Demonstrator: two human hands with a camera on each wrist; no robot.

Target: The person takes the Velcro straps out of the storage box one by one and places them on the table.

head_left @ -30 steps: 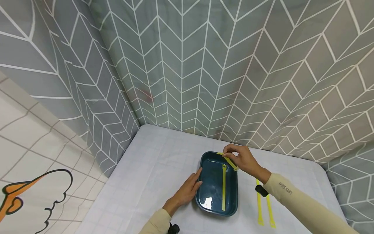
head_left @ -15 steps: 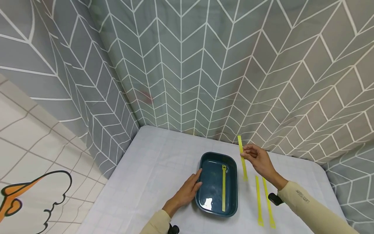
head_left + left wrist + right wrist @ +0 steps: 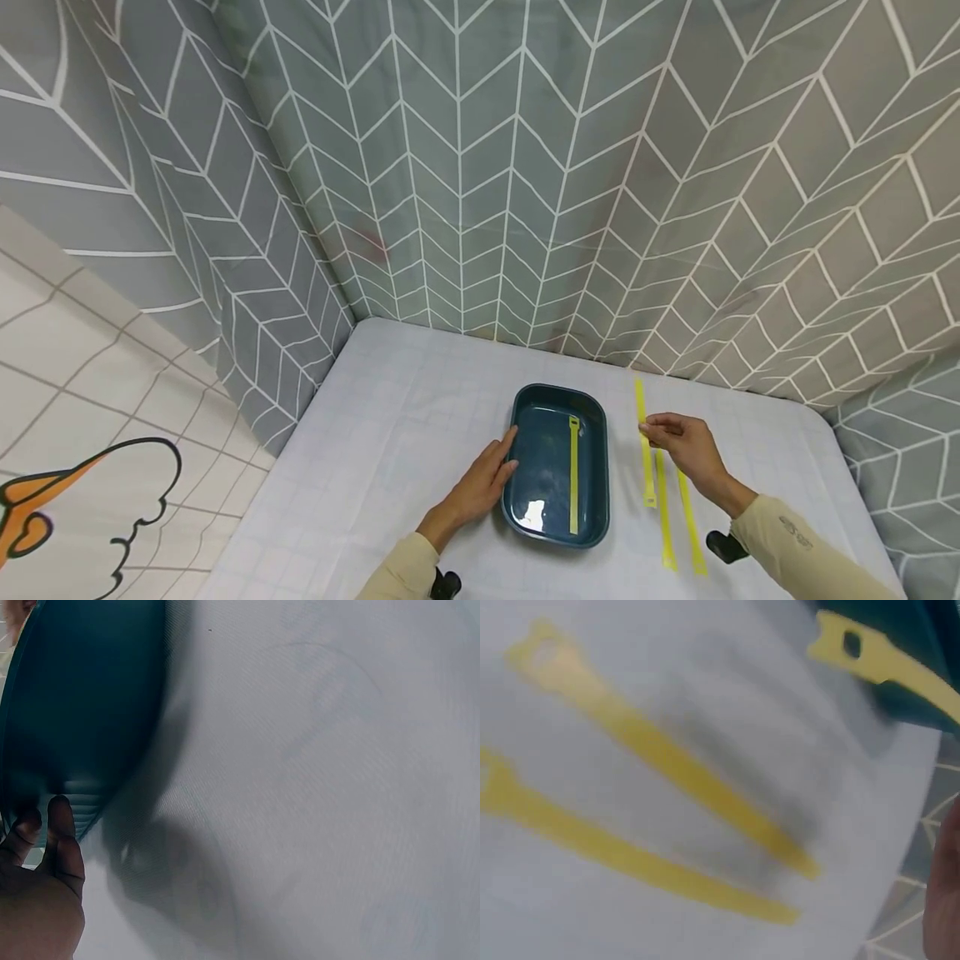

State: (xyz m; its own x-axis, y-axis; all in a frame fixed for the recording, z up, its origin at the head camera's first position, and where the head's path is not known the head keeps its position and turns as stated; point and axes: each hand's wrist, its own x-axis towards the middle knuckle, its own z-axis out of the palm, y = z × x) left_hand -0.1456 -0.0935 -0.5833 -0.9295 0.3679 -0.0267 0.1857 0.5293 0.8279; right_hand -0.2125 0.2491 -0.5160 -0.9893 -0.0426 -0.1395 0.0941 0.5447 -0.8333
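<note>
A dark blue rectangular dish [image 3: 540,467] sits on the white-covered table, with a yellow cable strap [image 3: 574,479] lying lengthwise inside it. My left hand [image 3: 474,487] holds the dish by its left rim; in the left wrist view its fingertips [image 3: 60,814] bear on the outer wall. To the right of the dish, my right hand [image 3: 690,450] pinches a second yellow cable strap [image 3: 641,400] near its middle. That strap's slotted head [image 3: 870,652] overlaps the dish in the right wrist view. Two more cable straps [image 3: 682,769] lie side by side on the table below the right hand.
The table [image 3: 405,417] has a white cloth and meets a grey chevron-patterned curtain [image 3: 465,208] at its back edge. A similar curtain hangs on the left side. White floor tiles [image 3: 97,358] show beyond the table at left.
My right hand has taken the strap from over the dish's far right corner out to the right, then nearer to me beside the loose straps. The left hand stays on the dish.
</note>
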